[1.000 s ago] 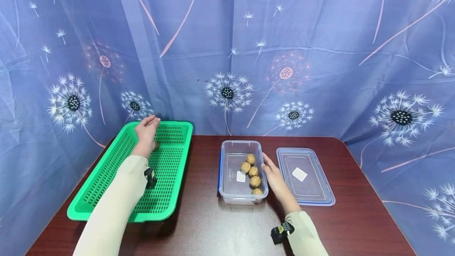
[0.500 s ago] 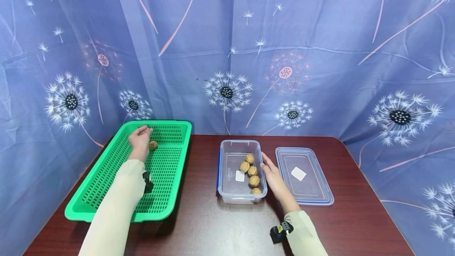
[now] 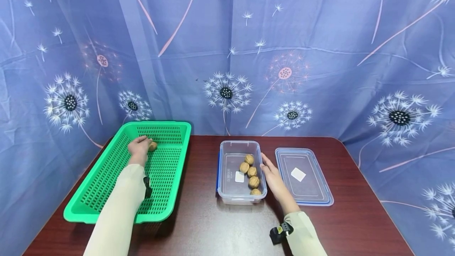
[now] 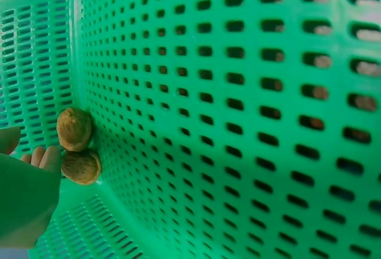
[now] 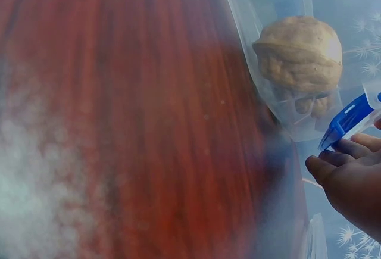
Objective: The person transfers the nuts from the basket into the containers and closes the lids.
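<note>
In the head view my left hand point(image 3: 138, 150) reaches down into the far end of a green plastic basket point(image 3: 187, 149). A walnut point(image 3: 153, 146) shows just right of its fingers. The left wrist view reveals two walnuts point(image 4: 74, 129) side by side against the basket's end wall; the fingertips are right at them, with the thumb apart. My right hand point(image 3: 275, 179) lies along the right side of a clear plastic container point(image 3: 227, 165), its fingers fairly straight against the wall by a blue clip point(image 5: 351, 116). Several walnuts point(image 3: 253, 181) lie inside that container.
Right of the container, a clear lid point(image 3: 313, 189) with a blue seal and a white label lies flat on the dark red wooden table point(image 3: 213, 232). A blue dandelion-print curtain point(image 3: 177, 82) hangs behind the table.
My left hand has come down from the basket's far rim toward the walnuts at its far end. My right hand has stayed at the container.
</note>
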Tool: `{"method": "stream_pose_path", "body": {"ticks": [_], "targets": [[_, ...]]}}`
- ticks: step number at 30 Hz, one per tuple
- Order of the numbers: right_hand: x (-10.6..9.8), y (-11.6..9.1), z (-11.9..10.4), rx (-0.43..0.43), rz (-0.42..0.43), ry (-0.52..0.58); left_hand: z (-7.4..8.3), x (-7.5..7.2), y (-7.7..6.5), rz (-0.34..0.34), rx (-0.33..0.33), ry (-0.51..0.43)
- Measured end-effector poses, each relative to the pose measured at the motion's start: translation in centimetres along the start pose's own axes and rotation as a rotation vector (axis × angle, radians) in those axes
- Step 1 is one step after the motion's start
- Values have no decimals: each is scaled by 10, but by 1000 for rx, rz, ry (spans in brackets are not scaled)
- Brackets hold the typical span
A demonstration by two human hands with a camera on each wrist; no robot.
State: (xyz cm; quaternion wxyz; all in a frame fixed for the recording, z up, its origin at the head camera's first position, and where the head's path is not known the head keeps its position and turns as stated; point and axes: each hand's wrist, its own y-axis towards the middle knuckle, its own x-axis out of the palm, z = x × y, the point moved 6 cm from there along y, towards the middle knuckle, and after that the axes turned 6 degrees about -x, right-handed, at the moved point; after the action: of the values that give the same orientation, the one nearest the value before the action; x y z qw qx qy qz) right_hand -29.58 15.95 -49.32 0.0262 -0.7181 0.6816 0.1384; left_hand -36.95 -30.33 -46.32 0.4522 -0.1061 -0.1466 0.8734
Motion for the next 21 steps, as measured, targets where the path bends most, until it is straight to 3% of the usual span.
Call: {"method": "stream_pose_path", "body": {"ticks": [5, 13, 21], "targets": [[0, -1, -3, 11, -3, 13, -3, -3, -1, 8, 6, 39], [1, -14, -38, 17, -4, -5, -10, -7, -6, 25, -24, 129], [1, -15, -40, 14, -1, -7, -15, -6, 1, 26, 10, 186]]}}
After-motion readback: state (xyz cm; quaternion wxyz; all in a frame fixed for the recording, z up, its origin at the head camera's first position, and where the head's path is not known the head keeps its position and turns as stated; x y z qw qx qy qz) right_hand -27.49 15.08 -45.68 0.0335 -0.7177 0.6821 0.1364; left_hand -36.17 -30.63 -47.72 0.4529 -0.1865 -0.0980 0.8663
